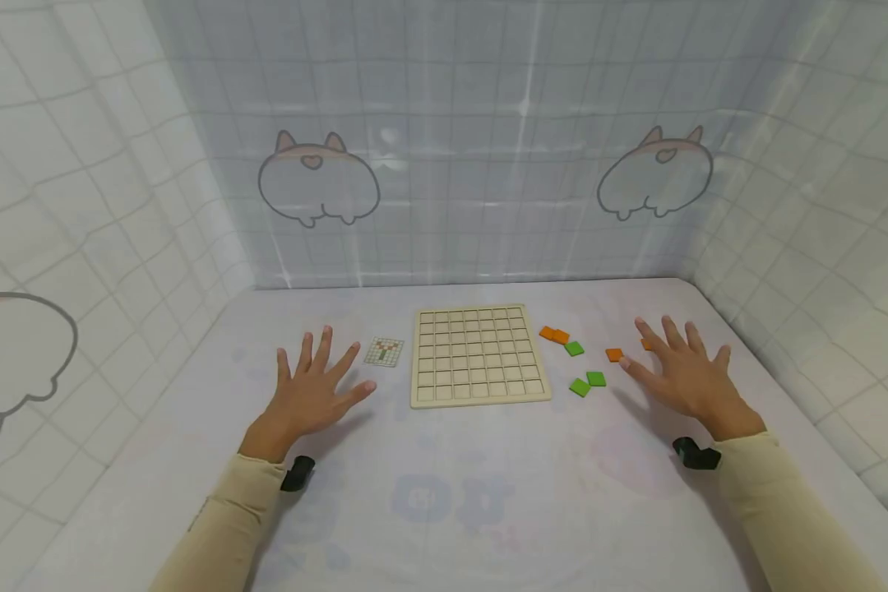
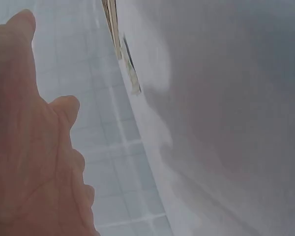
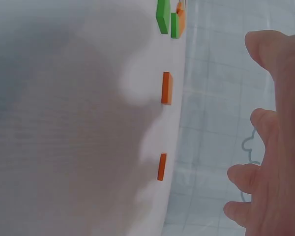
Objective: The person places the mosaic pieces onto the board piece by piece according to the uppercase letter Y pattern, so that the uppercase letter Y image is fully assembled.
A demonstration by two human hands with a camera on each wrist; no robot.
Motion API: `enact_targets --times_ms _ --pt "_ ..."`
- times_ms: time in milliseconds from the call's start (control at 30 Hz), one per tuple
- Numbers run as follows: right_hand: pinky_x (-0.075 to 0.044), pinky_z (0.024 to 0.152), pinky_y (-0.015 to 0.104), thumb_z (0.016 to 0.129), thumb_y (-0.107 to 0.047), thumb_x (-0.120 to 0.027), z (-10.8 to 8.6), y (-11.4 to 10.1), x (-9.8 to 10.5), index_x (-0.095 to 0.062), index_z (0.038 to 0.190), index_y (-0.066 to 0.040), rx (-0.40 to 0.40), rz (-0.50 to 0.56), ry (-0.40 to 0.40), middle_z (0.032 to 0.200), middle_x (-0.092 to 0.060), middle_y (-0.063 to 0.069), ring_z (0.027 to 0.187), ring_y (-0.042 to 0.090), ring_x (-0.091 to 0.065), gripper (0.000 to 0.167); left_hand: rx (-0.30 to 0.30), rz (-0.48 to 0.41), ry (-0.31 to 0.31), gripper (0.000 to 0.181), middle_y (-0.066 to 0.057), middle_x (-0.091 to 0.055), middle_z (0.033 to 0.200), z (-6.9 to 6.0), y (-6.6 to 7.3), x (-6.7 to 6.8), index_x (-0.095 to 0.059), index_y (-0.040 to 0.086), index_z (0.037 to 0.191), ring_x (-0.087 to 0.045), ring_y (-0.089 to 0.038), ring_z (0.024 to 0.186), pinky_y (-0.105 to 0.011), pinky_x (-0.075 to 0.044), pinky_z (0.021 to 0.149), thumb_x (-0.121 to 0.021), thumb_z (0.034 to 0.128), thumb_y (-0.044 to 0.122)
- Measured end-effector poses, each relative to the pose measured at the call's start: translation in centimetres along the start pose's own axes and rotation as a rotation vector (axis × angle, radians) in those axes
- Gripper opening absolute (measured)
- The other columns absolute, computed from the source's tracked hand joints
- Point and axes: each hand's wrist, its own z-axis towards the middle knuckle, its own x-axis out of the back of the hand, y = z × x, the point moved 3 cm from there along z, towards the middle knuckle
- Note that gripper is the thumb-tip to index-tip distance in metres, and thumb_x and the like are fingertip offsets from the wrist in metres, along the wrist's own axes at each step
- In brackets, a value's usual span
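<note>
My left hand (image 1: 309, 401) hovers over the table with its fingers spread, just left of a small pattern card (image 1: 384, 352). Nothing is in it. On the right, my right hand (image 1: 688, 380) is likewise spread above the table and holds nothing. Its fingers partly cover an orange tile (image 1: 646, 344), and another orange tile (image 1: 615, 355) lies by its thumb. A cream grid board (image 1: 481, 355) lies between the hands, its squares bare. Green tiles (image 1: 580, 387) and overlapping orange tiles (image 1: 560, 336) lie right of the board. The right wrist view shows two separate orange tiles (image 3: 166, 88) flat on the cloth.
A pale cloth (image 1: 444, 485) covers the table. Behind it stands a grid-patterned curtain (image 1: 474, 197) with animal drawings, and similar curtains rise at the left (image 1: 118, 205) and right (image 1: 821, 247). Dark wrist straps (image 1: 298, 474) show at both sleeves.
</note>
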Motion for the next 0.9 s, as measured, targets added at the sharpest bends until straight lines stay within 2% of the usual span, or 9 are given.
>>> enact_targets --times_ms 400,567,667,767,833,900 --pt "0.009 0.091 0.087 0.096 -0.072 -0.038 -0.6 -0.3 -1.0 -0.012 0.163 -0.023 0.024 -0.01 0.002 0.162 -0.005 0.032 0.143 0.06 0.001 0.087 -0.055 0.012 0.034 0.087 -0.02 0.005 0.166 0.0 1.5 -1.1 -0.025 0.022 0.161 0.01 -0.047 0.149 -0.071 0.017 0.107 -0.034 0.0939 0.077" --pt "0.002 0.094 0.086 0.097 -0.07 -0.04 -0.8 -1.1 -1.3 -0.018 0.163 -0.02 0.031 0.017 0.025 0.16 -0.013 0.033 0.143 0.059 -0.006 0.085 -0.105 0.002 0.066 0.082 -0.017 -0.005 0.167 -0.1 2.4 -1.2 -0.038 0.02 0.157 0.003 -0.041 0.151 -0.069 0.013 0.11 -0.037 0.0955 0.074" --pt "-0.011 0.097 0.084 0.099 -0.064 -0.044 -1.0 -1.6 -1.5 -0.025 0.16 -0.014 0.052 0.061 0.059 0.156 -0.023 0.034 0.141 0.057 -0.018 0.081 -0.146 0.006 0.106 0.073 -0.016 -0.021 0.164 0.0 3.0 -1.2 -0.053 0.017 0.148 -0.012 -0.038 0.151 -0.069 0.002 0.113 -0.044 0.0971 0.068" --pt "-0.025 0.097 0.078 0.102 -0.056 -0.046 -1.2 -1.9 -1.7 -0.034 0.156 -0.006 0.072 0.147 0.085 0.152 -0.034 0.034 0.135 0.056 -0.031 0.074 -0.182 -0.023 0.166 0.057 -0.016 -0.04 0.156 0.0 4.1 -0.9 -0.065 0.013 0.136 -0.034 -0.038 0.143 -0.066 -0.02 0.112 -0.056 0.0981 0.055" --pt "-0.034 0.096 0.072 0.104 -0.051 -0.046 -1.2 -2.0 -2.0 -0.04 0.152 -0.002 0.074 0.233 0.095 0.146 -0.043 0.032 0.129 0.053 -0.042 0.069 -0.194 -0.067 0.202 0.047 -0.015 -0.052 0.147 0.0 4.9 -0.6 -0.069 0.012 0.129 -0.046 -0.037 0.135 -0.062 -0.034 0.106 -0.062 0.0978 0.046" --pt "-0.04 0.095 0.067 0.104 -0.049 -0.046 -1.1 -2.1 -2.3 -0.046 0.148 -0.001 0.046 0.314 0.094 0.139 -0.052 0.028 0.123 0.048 -0.05 0.065 -0.183 -0.139 0.204 0.042 -0.012 -0.059 0.139 0.1 5.7 -0.5 -0.07 0.012 0.127 -0.051 -0.034 0.129 -0.057 -0.043 0.101 -0.063 0.098 0.042"
